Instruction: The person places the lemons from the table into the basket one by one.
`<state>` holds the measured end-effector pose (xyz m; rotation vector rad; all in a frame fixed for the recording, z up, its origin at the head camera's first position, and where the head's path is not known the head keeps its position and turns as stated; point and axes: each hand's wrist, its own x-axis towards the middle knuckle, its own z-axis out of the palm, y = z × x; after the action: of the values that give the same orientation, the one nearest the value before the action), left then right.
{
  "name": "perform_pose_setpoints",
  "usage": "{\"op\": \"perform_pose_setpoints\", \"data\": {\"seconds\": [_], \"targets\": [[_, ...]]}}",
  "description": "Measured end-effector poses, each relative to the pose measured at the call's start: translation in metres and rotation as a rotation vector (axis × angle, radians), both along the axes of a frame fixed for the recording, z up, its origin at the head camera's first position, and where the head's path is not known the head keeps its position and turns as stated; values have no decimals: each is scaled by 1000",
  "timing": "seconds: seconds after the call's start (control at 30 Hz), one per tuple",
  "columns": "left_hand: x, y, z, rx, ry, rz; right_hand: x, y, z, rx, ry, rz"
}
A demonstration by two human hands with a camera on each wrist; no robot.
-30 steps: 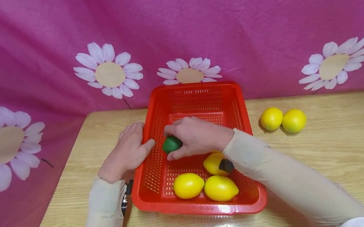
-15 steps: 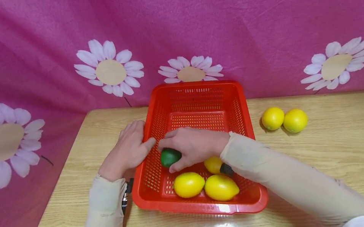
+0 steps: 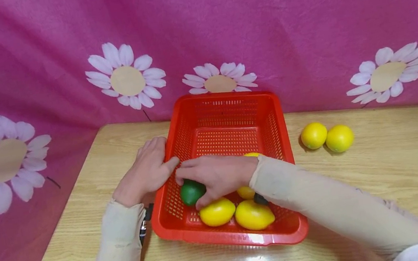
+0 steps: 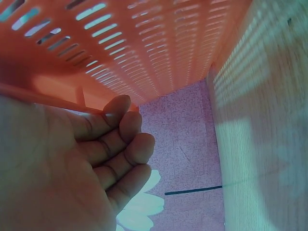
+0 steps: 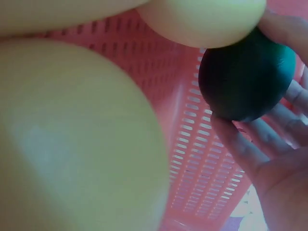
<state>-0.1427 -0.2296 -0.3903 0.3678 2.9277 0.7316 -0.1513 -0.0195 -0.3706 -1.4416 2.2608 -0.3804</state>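
Observation:
My right hand reaches into the red basket and holds a dark green, smooth oval fruit near the left wall. In the right wrist view, its fingers and thumb lie around the green fruit, which sits against a yellow lemon. My left hand grips the basket's left rim, thumb over the inside edge. The left wrist view shows its fingers outside the wall, with the thumb hidden. Lemons lie at the basket's near end, some partly behind my right hand and sleeve.
Two yellow lemons lie side by side on the wooden table, right of the basket. A pink cloth with white flowers hangs behind the table and along its left side.
My right hand has moved toward me and slightly left inside the basket with the green fruit, bringing it beside the near lemons. A lemon behind the hand now shows. My left hand keeps its place.

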Motion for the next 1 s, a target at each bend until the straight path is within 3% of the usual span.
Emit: {"op": "perform_pose_setpoints", "data": {"seconds": [0.4, 1.0], "targets": [[0, 1, 2, 17, -6, 14, 1, -3, -2, -23, 29, 114], [1, 0, 1, 18, -17, 9, 1, -2, -3, -8, 4, 141]]}}
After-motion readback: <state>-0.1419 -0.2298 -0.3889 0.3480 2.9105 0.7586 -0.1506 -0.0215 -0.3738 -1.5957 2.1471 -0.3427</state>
